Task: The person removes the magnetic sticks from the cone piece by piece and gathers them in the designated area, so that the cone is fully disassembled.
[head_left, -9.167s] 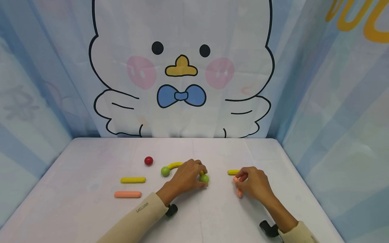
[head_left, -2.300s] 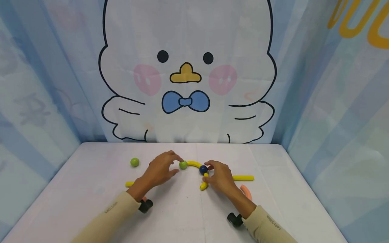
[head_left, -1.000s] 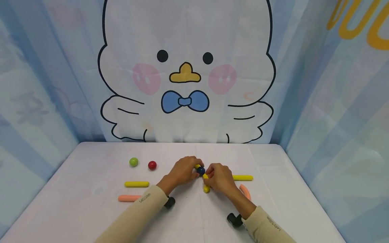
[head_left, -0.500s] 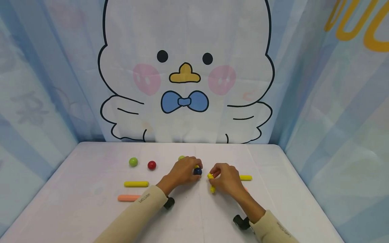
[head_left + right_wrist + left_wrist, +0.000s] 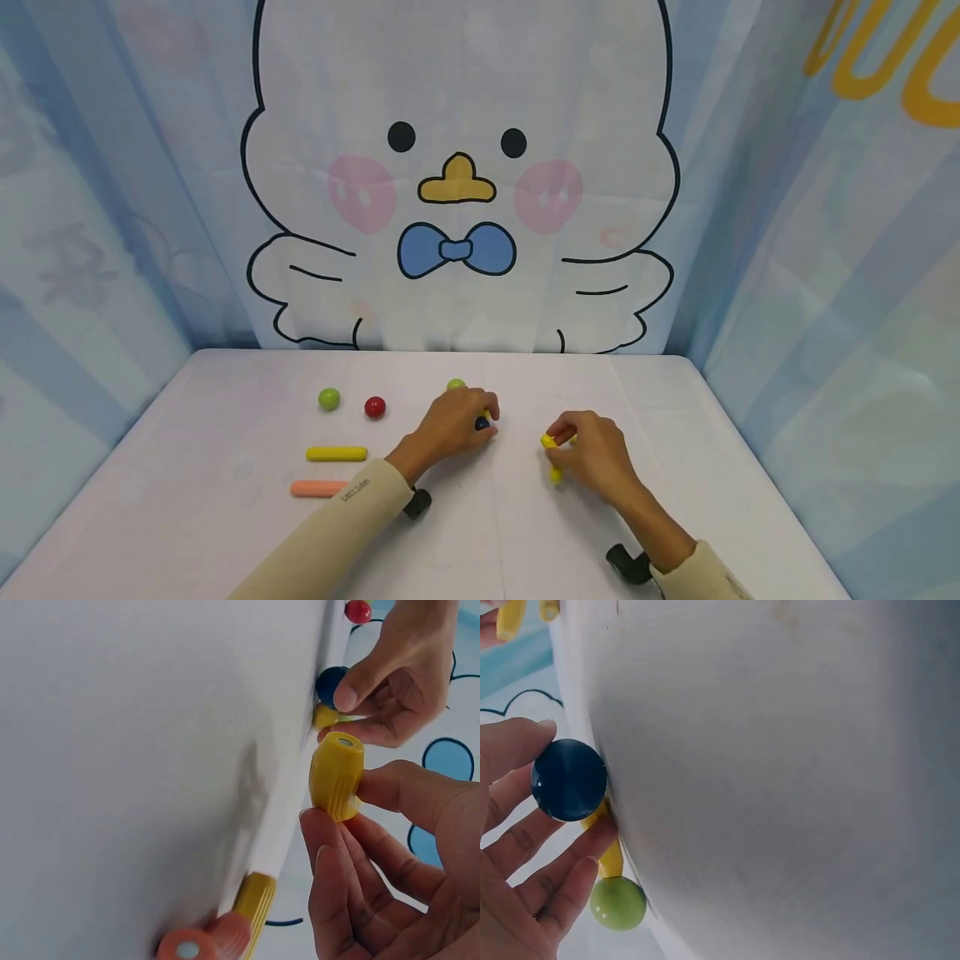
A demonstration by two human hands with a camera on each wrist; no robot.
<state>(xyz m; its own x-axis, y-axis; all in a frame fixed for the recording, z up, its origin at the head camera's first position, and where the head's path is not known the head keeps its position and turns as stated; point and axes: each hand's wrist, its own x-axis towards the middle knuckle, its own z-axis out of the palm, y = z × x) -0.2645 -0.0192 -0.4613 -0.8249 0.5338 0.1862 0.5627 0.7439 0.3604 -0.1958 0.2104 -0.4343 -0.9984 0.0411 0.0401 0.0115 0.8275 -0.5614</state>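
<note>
My left hand (image 5: pixel 450 423) pinches a dark blue ball (image 5: pixel 568 780) between thumb and fingers near the table's middle. Behind the fingers, a yellow rod (image 5: pixel 611 859) runs from beside that ball to a green ball (image 5: pixel 619 904). My right hand (image 5: pixel 594 450), further right, pinches a curved yellow rod (image 5: pixel 336 776) by thumb and fingertips. A small silver disc shows in the rod's end, and its other end (image 5: pixel 556 475) points toward the table's front. In the right wrist view, a gap separates this rod from the blue ball.
At the left lie a green ball (image 5: pixel 328 399), a red ball (image 5: pixel 375 407), a straight yellow rod (image 5: pixel 336 454) and an orange rod (image 5: pixel 317 489), partly behind the left sleeve. Another yellow rod (image 5: pixel 255 900) and an orange piece (image 5: pixel 187 946) lie below the right hand.
A second ago the curved yellow rod met the blue ball; since then my right hand has drawn it away to the right. My left hand has stayed nearly still with the blue ball.
</note>
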